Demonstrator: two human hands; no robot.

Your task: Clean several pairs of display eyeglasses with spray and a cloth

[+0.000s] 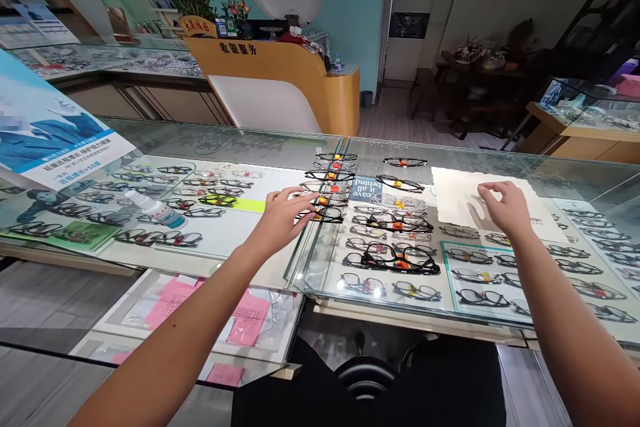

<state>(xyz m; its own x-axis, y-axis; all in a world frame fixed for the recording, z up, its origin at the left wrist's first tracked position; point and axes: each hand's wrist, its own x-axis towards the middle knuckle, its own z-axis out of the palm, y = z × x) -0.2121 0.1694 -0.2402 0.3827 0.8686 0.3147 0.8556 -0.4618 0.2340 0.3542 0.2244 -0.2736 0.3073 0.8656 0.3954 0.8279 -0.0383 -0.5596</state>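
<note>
Left hand point(286, 219) at frame centre, fingers curled by black-framed eyeglasses point(330, 215) on the counter point(480, 159), right hand point(506, 205) bent over pale cloth point(453, 199), either grip impossible to tell; one careless snag could drag neighbouring pairs point(331, 175) askew.

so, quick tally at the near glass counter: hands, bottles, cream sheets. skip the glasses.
Hands: 2 (left hand at the glasses, right hand over the cream sheet)
Bottles: 1 (white bottle, lying tilted)
Cream sheets: 1
Total: 4, glasses not counted
</note>
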